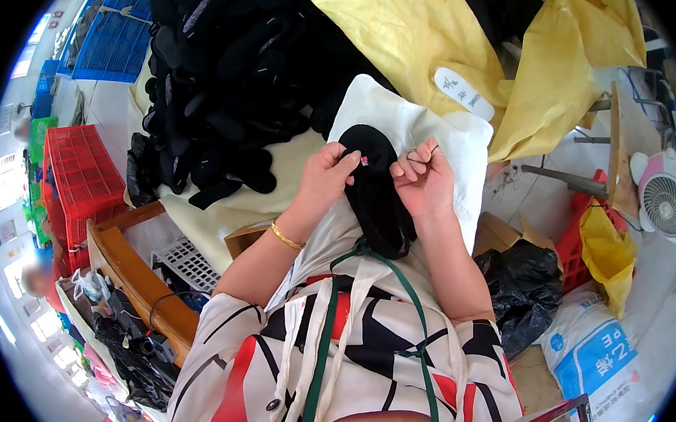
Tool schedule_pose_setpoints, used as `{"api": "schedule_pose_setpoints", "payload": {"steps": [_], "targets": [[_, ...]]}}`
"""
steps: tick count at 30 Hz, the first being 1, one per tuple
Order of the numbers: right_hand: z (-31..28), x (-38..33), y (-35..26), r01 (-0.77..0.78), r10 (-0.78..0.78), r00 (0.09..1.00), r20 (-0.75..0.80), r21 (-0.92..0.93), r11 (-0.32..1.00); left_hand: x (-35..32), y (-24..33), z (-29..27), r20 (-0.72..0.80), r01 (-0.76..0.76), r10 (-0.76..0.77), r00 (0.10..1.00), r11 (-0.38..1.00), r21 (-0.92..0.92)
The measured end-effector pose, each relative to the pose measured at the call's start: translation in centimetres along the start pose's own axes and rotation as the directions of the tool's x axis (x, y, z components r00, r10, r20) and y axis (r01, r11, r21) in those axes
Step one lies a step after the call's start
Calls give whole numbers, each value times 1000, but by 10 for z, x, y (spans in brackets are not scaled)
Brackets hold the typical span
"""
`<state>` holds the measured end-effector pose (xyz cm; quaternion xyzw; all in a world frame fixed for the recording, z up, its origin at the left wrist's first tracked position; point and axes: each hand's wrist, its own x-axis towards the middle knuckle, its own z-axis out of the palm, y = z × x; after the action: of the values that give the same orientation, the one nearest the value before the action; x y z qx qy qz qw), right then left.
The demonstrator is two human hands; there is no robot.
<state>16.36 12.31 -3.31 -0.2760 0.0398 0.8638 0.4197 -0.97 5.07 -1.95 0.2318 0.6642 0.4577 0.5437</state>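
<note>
A black cloth shoe (374,190) lies lengthwise on a white cloth (465,153) over my lap, with a small red and white tag on its upper part. My left hand (326,175) is closed on the shoe's left edge, thumb and fingers pinched near the tag. Just beside the opposite edge, my right hand (427,178) is raised with its fingers curled and pinched together. A thin dark line shows at those fingers; whether it is a thread or a ring I cannot make out.
A large heap of black shoes (230,73) lies ahead to the left. Yellow sheeting (411,30) spreads ahead, bearing a white sole-shaped piece (463,93). Red crates (85,172) and a wooden drawer edge (144,280) stand left; a black bag (523,288) and fan (665,196) sit right.
</note>
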Motion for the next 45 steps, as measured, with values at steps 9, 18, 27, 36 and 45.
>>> {"api": "schedule_pose_setpoints", "payload": {"steps": [9,18,27,36,45], "targets": [[-17,-37,-12,35,-39,996,-84,-54,998,2,-13,-9,-6,71,-72,997,991,-112],[-28,-70,-17,429,-379,885,272,-792,434,-4,10,0,257,-627,697,670,345,699],[-100,-134,-99,385,-608,787,-100,-690,612,-13,42,18,349,-500,472,809,243,831],[-69,-101,-63,342,-462,885,58,-755,560,10,26,21,256,-430,537,804,228,874],[-9,-41,1,282,-127,953,276,-959,37,6,13,-2,65,-224,228,971,789,572]]}}
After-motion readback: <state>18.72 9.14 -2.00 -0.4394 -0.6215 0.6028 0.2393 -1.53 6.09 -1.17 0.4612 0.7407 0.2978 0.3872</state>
